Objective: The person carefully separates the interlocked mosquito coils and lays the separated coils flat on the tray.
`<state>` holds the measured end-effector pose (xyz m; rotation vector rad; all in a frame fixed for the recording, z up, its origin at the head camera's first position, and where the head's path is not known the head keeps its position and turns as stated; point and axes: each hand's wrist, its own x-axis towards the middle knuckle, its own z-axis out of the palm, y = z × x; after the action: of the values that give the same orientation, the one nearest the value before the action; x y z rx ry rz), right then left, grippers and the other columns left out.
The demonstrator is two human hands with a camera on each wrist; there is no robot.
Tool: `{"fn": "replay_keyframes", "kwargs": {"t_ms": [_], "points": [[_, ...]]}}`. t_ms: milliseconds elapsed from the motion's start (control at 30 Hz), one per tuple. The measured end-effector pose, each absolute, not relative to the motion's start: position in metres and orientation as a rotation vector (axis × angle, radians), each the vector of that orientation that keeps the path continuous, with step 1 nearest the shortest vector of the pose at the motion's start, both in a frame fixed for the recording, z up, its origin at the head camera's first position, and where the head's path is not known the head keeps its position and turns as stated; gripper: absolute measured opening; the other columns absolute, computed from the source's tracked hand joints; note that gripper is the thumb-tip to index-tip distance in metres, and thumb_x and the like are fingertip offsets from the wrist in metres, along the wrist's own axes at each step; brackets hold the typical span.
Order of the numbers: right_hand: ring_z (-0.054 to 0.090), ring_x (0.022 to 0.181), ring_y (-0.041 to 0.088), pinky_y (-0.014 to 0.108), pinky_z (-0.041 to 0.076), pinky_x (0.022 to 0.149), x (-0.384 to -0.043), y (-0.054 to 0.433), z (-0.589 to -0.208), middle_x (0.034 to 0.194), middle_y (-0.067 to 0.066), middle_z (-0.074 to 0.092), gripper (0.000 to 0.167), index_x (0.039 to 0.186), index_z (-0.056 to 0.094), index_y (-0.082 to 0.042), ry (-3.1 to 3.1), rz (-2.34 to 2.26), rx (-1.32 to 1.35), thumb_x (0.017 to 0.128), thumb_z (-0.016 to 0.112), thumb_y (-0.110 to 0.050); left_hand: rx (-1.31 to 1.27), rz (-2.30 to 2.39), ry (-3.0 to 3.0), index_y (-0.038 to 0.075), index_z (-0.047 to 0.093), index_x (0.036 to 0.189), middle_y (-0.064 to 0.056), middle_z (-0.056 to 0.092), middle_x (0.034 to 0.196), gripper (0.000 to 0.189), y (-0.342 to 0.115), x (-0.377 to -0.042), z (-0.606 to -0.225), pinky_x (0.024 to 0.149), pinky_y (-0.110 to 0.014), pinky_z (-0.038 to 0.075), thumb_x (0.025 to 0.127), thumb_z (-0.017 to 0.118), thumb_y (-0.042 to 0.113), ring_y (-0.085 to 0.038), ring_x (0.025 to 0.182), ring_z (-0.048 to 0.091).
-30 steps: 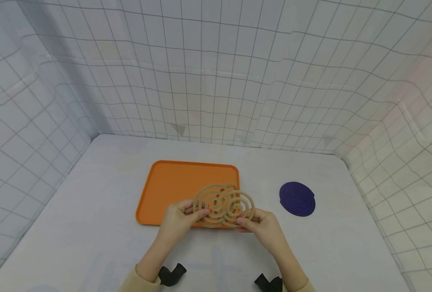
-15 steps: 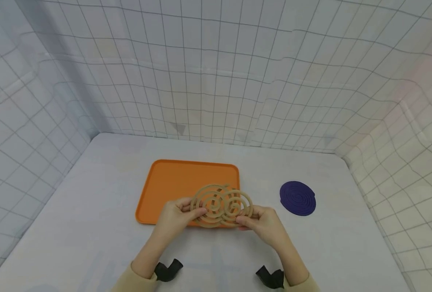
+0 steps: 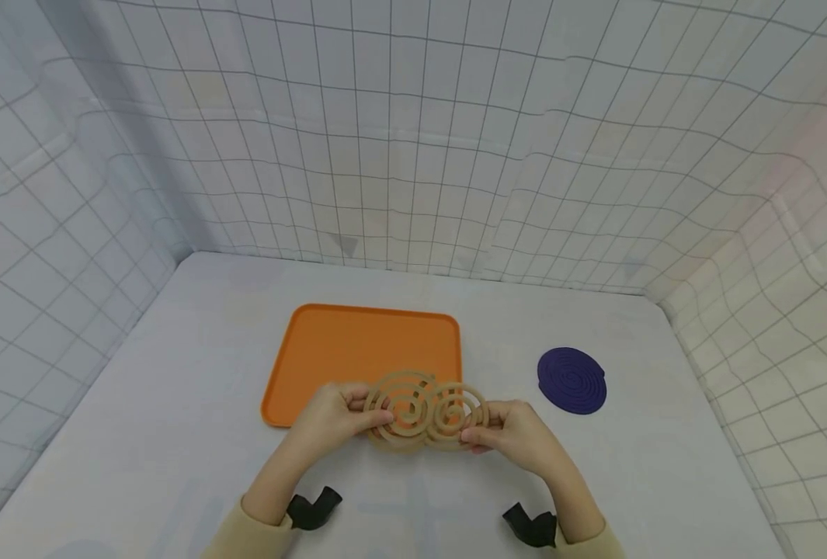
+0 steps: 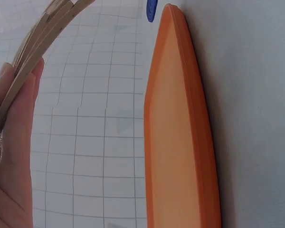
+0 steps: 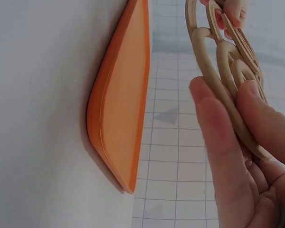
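Observation:
Both hands hold a pair of beige mosquito coils (image 3: 401, 378), two flat spirals that overlap in the middle, above the near edge of the orange tray (image 3: 357, 341). My left hand (image 3: 332, 419) pinches the left spiral at its outer rings, thumb on top. The right spiral's outer edge is between thumb and fingers of my right hand (image 3: 525, 439). Seen from the left wrist, the coil strips (image 4: 31, 61) stand tilted and bowed. In the right wrist view the rings (image 5: 228, 102) lie at slightly different levels, with the other hand's fingertips (image 5: 233, 12) beyond.
A flat dark blue coil disc (image 3: 571, 380) lies on the white table (image 3: 175, 435), right of the tray. White gridded walls (image 3: 413, 155) rise at the back and on both sides. Black curved pieces (image 3: 315, 508) sit at the wrists beside the beige sleeves.
Hands and coils have come down a little in the head view, nearer the person. The two spirals have spread slightly apart, the left hand shifting left. Tray and blue disc stay put.

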<state>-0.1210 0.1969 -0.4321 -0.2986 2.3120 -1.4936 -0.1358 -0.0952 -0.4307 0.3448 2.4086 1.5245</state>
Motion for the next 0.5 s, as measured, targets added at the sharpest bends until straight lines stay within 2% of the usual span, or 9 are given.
{"fn": "replay_keyframes", "kwargs": {"t_ms": [200, 367, 500], "points": [[0.072, 0.076, 0.019, 0.036, 0.061, 0.069, -0.12, 0.2, -0.433, 0.085, 0.014, 0.075, 0.015, 0.085, 0.071, 0.0, 2.3, -1.496, -0.317, 0.087, 0.075, -0.014, 0.368, 1.508, 2.405, 0.007, 0.075, 0.098, -0.003, 0.077, 0.083, 0.028, -0.097, -0.137, -0.427, 0.055, -0.021, 0.05, 0.082, 0.079, 0.03, -0.008, 0.07, 0.066], [0.073, 0.078, 0.017, 0.035, 0.061, 0.071, -0.12, 0.2, -0.434, 0.088, 0.014, 0.075, 0.017, 0.087, 0.07, 0.002, 2.248, -1.538, -0.301, 0.087, 0.075, -0.014, 0.293, 1.588, 2.327, 0.004, 0.072, 0.108, -0.007, 0.077, 0.093, 0.039, -0.097, -0.137, -0.431, 0.066, -0.023, 0.057, 0.083, 0.079, 0.032, -0.012, 0.082, 0.072], [0.072, 0.079, 0.016, 0.032, 0.061, 0.071, -0.121, 0.199, -0.435, 0.09, 0.015, 0.075, 0.019, 0.089, 0.07, 0.003, 2.259, -1.554, -0.301, 0.088, 0.075, -0.016, 0.224, 1.707, 2.218, 0.001, 0.069, 0.114, -0.01, 0.076, 0.099, 0.043, -0.095, -0.135, -0.439, 0.072, -0.024, 0.057, 0.084, 0.079, 0.03, -0.014, 0.088, 0.072]]}}
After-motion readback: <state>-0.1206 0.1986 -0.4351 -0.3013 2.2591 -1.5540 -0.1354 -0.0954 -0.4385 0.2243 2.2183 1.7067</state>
